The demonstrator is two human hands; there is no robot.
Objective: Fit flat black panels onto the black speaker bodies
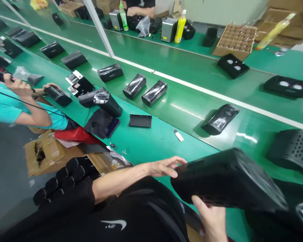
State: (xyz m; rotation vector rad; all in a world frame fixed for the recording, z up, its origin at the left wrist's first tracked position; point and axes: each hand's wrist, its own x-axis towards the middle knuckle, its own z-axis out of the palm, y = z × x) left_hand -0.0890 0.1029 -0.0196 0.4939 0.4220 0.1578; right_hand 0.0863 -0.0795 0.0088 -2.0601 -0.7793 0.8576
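Right hand (pixel 213 220) grips the black casing (pixel 227 183) from beneath; left hand (pixel 165 167), fingers spread, touches its end. Rigid, probably smooth; best held at both ends.

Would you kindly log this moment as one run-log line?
right hand: grips black unit from below | left hand: open beside its end | surface: green table

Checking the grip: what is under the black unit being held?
The right hand supports the black unit from below; the left hand touches its end. The green table beneath is mostly covered.
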